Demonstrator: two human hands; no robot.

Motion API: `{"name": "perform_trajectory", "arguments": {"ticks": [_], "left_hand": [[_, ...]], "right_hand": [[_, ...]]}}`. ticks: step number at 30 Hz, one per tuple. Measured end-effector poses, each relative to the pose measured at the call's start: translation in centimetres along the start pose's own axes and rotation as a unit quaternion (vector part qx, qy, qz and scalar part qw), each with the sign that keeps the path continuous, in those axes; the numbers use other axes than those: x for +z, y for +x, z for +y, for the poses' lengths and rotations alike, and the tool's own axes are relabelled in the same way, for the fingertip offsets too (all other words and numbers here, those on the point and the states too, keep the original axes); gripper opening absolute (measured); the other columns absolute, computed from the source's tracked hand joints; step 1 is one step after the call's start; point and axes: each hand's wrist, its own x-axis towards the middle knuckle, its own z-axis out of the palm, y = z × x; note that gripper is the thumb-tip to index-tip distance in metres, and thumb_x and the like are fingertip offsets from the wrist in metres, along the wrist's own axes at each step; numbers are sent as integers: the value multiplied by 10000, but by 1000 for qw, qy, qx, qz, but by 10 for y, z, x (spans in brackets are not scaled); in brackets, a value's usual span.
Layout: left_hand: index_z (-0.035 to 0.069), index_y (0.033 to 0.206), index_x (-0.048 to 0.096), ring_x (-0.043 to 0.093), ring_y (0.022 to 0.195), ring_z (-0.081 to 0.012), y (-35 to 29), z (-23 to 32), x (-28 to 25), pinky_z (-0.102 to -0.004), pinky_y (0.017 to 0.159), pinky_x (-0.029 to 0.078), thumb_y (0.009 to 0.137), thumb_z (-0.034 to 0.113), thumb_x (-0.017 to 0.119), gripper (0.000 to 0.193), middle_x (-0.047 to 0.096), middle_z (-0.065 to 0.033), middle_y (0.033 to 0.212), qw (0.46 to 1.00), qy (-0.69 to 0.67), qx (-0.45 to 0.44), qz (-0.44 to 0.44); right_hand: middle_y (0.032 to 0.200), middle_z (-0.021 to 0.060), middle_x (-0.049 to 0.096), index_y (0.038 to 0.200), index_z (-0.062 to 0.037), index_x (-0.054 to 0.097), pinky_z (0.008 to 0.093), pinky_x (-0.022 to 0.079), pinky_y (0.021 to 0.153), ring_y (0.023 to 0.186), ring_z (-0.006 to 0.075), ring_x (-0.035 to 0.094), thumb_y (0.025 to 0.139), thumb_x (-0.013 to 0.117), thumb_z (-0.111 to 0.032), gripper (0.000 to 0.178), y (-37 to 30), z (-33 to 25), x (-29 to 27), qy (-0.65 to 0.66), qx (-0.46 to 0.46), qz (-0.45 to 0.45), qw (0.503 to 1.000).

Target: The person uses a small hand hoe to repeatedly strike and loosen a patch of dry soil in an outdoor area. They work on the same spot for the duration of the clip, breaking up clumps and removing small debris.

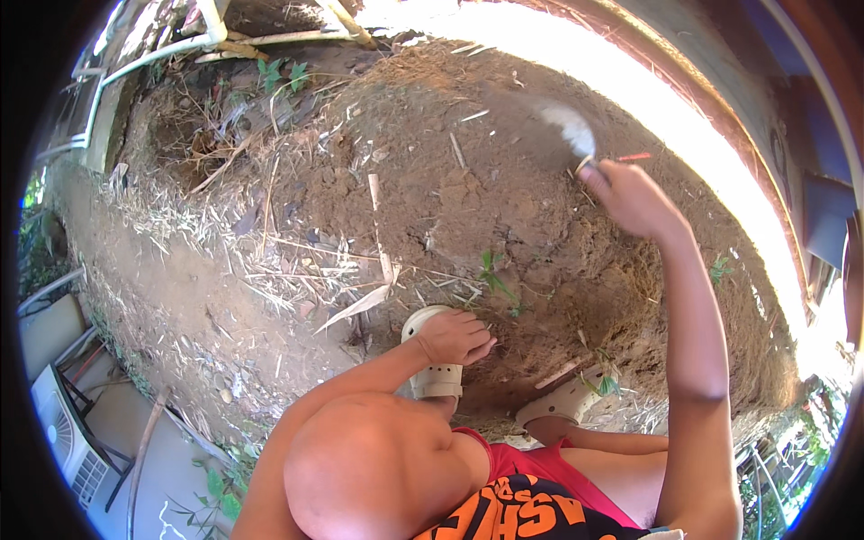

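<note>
My right hand (637, 197) grips the dark handle of a short-handled tool with a broad, pale metal blade (572, 131). The blade is smeared by motion over the sloping brown soil (504, 180), so its exact kind is unclear. Loosely curled, my left hand (456, 337) lies over the cream clog (430, 317) on my left foot, with nothing visible in its fingers. My other cream clog (562, 403) stands to the right on the dirt. Between the feet and the blade grows a small green weed (493, 273).
Dry stalks (380, 229) and straw litter the ground to the left. Pale pipes (162, 56) cross the far left. A wall edge (756, 171) runs along the right behind a sunlit strip. An air-conditioner unit (67, 423) stands at the lower left, near a bent stick (148, 441).
</note>
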Motion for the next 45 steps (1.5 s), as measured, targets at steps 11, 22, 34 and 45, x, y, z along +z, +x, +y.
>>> {"name": "perform_trajectory", "arguments": {"ticks": [11, 22, 34, 45], "left_hand": [[167, 772, 630, 630, 706, -216, -5, -1, 1, -372, 638, 533, 972, 249, 828, 293, 608, 7, 749, 1000, -8, -12, -25], [170, 770, 636, 617, 687, -212, -7, -4, 0, -370, 615, 519, 991, 266, 815, 300, 594, 11, 732, 999, -10, -15, -36], [169, 761, 629, 631, 687, -231, -5, -1, 3, -382, 623, 534, 999, 266, 802, 310, 596, -6, 724, 1000, -10, -13, -20], [157, 773, 654, 660, 716, -235, -7, 1, -7, -387, 663, 553, 986, 271, 804, 284, 626, -6, 741, 999, 18, -12, -40]], "right_hand": [[1010, 209, 802, 1288, -43, 657, 534, 642, 871, 986, 346, 813, 1230, 405, -524, 546, 78, -8, -15, -83, -34, 226, 970], [1309, 305, 769, 1449, 16, 671, 559, 551, 1124, 1259, 443, 741, 1244, 344, -465, 617, 190, -43, -19, -56, -100, 163, 980], [821, 192, 766, 947, 72, 750, 496, 605, 1017, 855, 316, 794, 1237, 333, -540, 795, 126, -46, -39, -56, -48, -33, 997], [889, 154, 804, 1178, -5, 659, 529, 665, 825, 818, 374, 812, 1201, 507, -515, 533, -17, -74, 44, -95, -125, 75, 985]]}}
